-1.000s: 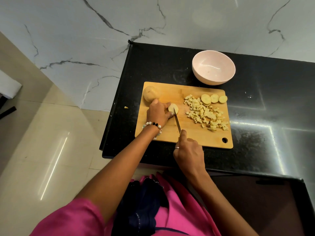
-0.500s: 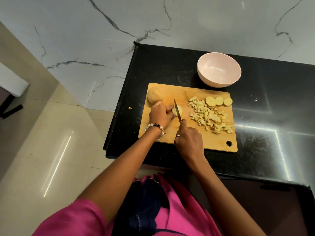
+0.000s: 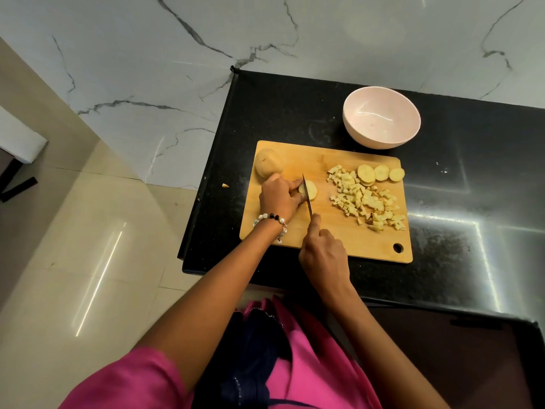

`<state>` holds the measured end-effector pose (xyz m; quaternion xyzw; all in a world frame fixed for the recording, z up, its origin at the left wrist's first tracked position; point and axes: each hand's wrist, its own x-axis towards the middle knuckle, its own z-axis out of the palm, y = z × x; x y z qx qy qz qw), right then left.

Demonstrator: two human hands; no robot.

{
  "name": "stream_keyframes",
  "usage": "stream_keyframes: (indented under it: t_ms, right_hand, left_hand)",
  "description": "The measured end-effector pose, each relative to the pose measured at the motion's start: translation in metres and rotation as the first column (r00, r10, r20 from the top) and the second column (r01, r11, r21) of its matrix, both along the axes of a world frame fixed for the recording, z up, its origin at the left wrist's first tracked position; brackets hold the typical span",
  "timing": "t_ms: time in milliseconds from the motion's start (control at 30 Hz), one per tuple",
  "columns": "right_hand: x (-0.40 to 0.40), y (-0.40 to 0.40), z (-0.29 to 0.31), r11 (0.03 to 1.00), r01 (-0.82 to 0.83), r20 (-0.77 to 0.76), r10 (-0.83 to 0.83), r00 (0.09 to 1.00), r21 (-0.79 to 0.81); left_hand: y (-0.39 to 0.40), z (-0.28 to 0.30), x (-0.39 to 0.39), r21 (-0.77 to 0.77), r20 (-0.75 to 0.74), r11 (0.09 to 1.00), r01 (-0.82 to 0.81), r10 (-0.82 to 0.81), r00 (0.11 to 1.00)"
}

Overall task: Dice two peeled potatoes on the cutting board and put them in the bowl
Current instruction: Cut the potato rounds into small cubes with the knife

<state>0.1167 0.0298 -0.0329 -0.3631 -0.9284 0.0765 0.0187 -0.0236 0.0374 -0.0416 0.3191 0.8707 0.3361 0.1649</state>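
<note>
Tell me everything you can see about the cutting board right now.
The cutting board is a pale wooden rectangle with rounded corners and a round hanging hole in its near right corner. It lies flat on the black counter, just in front of the pink bowl. On it lie a whole peeled potato at the far left corner, a pile of diced potato and three round slices on the right. The left hand holds a potato piece on it while the knife cuts.

Even, fairly bright indoor light, coming from overhead. Strip-light glare is streaking across the black table (image 3: 472,225) at right and the floor tiles (image 3: 100,278) at lower left. Shadows are staying soft. Wide-angle lens is bowing straight edges toward the frame borders. Centre is sharp; the pink sleeve (image 3: 124,379) at bottom is blurring slightly.
</note>
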Motion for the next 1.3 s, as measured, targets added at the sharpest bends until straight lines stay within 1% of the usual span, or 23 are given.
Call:
stream_keyframes:
  t_ms: [67, 133, 200, 267, 400, 500, 733, 833, 1000, 1100, 1167, 1300]
  right_hand:
    - [0.016, -0.011, -0.005, 1.000, -0.004, 0.004, 0.003, 1.000, 0.020]
    - [0.026, -0.017, 0.002, 0.999, 0.026, 0.049, -0.024, 0.999, -0.031]
    - [0.025, -0.015, 0.011, 0.996, 0.049, 0.040, -0.046, 0.998, -0.076]
    - [0.019, -0.007, 0.014, 0.995, 0.042, -0.006, -0.043, 0.999, -0.088]
    - [0.001, 0.005, 0.015, 0.997, 0.036, -0.062, -0.040, 0.997, -0.068]
    - [-0.006, 0.010, 0.012, 0.996, 0.037, -0.035, -0.040, 0.999, -0.084]
    - [-0.021, 0.013, 0.003, 0.999, 0.036, 0.000, -0.036, 0.999, -0.009]
    - [-0.024, 0.011, 0.003, 1.000, 0.026, -0.008, -0.026, 1.000, -0.004]
    - [0.003, -0.006, -0.004, 1.000, 0.000, 0.010, 0.000, 1.000, -0.001]
    - [0.020, -0.014, 0.001, 0.996, 0.022, 0.016, -0.021, 1.000, -0.087]
    - [0.027, -0.009, 0.009, 0.985, 0.036, -0.031, -0.042, 0.999, -0.167]
    - [0.029, 0.005, 0.021, 0.978, 0.046, -0.262, -0.100, 0.960, -0.205]
  left_hand:
    - [0.000, -0.001, 0.000, 0.011, 0.006, 1.000, -0.008, 0.008, 1.000]
    - [0.000, -0.001, 0.000, 0.007, 0.003, 1.000, -0.004, 0.004, 1.000]
    - [-0.001, -0.001, -0.001, -0.005, -0.003, 1.000, 0.009, -0.009, 1.000]
    - [-0.002, -0.002, -0.002, -0.004, 0.009, 1.000, 0.011, -0.011, 1.000]
    - [-0.005, -0.004, -0.001, 0.052, 0.030, 0.999, -0.013, 0.012, 0.999]
    - [-0.005, -0.005, 0.000, 0.065, 0.020, 0.997, -0.046, 0.045, 0.999]
    - [-0.002, -0.006, 0.000, 0.061, 0.003, 0.995, -0.079, 0.079, 0.997]
    - [-0.001, -0.008, 0.001, 0.066, 0.007, 0.994, -0.089, 0.089, 0.996]
    - [0.001, -0.009, 0.001, 0.087, 0.027, 0.990, -0.109, 0.107, 0.994]
    - [0.000, -0.008, 0.002, 0.105, 0.026, 0.988, -0.112, 0.110, 0.994]
    - [0.000, -0.007, 0.002, 0.106, 0.028, 0.989, -0.108, 0.105, 0.994]
    - [0.000, -0.004, 0.003, 0.041, 0.048, 0.993, -0.107, 0.105, 0.993]
